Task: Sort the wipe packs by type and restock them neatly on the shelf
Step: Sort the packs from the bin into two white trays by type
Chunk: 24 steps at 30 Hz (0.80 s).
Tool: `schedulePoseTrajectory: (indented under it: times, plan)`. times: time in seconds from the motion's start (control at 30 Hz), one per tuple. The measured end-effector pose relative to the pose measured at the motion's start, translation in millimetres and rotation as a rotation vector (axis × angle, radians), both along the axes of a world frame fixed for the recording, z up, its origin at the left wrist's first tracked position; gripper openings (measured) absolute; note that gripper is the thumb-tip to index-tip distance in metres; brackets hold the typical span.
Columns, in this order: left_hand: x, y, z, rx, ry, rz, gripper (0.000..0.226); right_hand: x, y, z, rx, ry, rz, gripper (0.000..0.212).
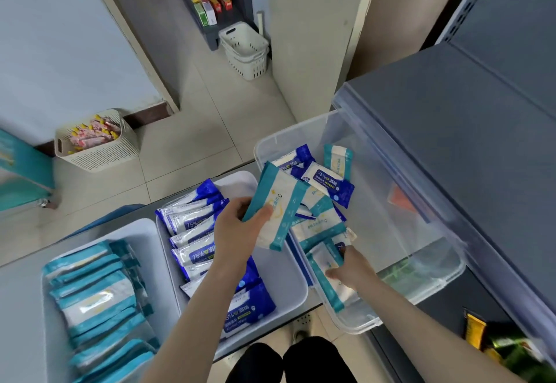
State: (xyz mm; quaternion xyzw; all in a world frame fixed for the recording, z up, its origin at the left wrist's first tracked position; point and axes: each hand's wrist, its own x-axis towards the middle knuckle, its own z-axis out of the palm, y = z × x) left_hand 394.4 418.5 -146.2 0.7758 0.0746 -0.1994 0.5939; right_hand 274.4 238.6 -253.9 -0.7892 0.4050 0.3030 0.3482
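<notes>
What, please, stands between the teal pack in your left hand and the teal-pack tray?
Only the tray of blue packs lies between them, below the held teal pack; nothing visible blocks the way over it.

Two bare forearms, black trousers, one greyish shoe toe.

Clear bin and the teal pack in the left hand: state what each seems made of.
Clear bin: probably rigid translucent plastic; what lies behind shows through its walls. Teal pack in the left hand: seemingly thin glossy plastic film; its surface glints.
</notes>
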Motion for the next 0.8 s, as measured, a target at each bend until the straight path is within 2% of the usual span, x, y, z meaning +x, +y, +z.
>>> schedulePoseTrajectory:
  times: [0.1,0.23,0.3,0.4,0.53,0.8]
  plan:
    - [0,4,1,-0.005,0.004,0.017,0.019,0,0,-3,-0.002,0.015,0.081,0.037]
    - [1,13,4,-0.026,-0.004,0.064,0.014,8,-12,22,-0.016,-0.193,0.012,0.02]
    - [2,18,4,-0.055,0.005,0.108,0.014,17,-20,43,0.034,-0.34,-0.057,0.025]
    - [4,25,6,-0.067,0.006,0.168,0.016,38,-21,73,0.094,-0.469,-0.048,0.031]
    - [3,42,12,-0.068,-0.006,0.261,0.015,69,0,107,0.235,-0.605,-0.047,0.021]
    - [-18,128,17,0.027,-0.066,0.442,0.019,101,79,119,0.379,-0.524,0.168,0.013]
